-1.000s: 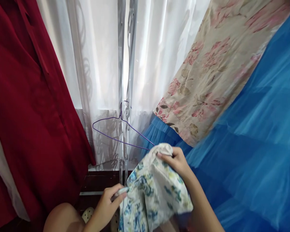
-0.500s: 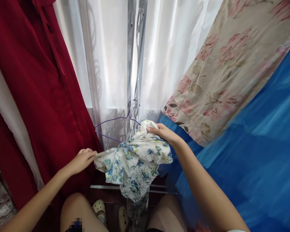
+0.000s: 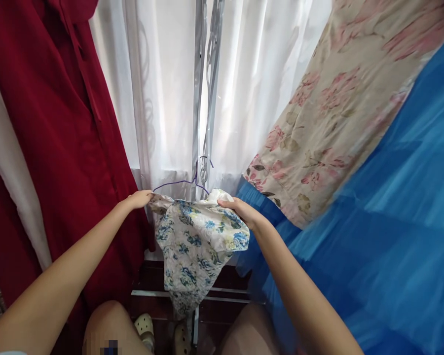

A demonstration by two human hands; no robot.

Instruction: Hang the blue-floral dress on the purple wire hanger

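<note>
A white garment with a blue and yellow floral print (image 3: 192,241) hangs spread between my hands. My left hand (image 3: 140,198) pinches its left upper corner, close to the left end of a purple wire hanger (image 3: 173,183). On the other side, my right hand (image 3: 239,208) grips the garment's right shoulder area, thumb on top. The hanger's right arm goes down behind or into the cloth, and its hook stands up above. Whether my fingers also hold the wire is hidden.
Long dark red cloth (image 3: 70,172) hangs at left. A beige floral garment (image 3: 318,123) and a blue ruffled dress (image 3: 385,212) hang at right. White curtains (image 3: 170,98) and a metal pole (image 3: 199,88) stand behind. Clogs (image 3: 144,325) show below, by my knees.
My left hand has risen and pulled the garment's left corner up over the hanger's left side. The cloth now hangs straighter, and my right hand has shifted slightly left and down.
</note>
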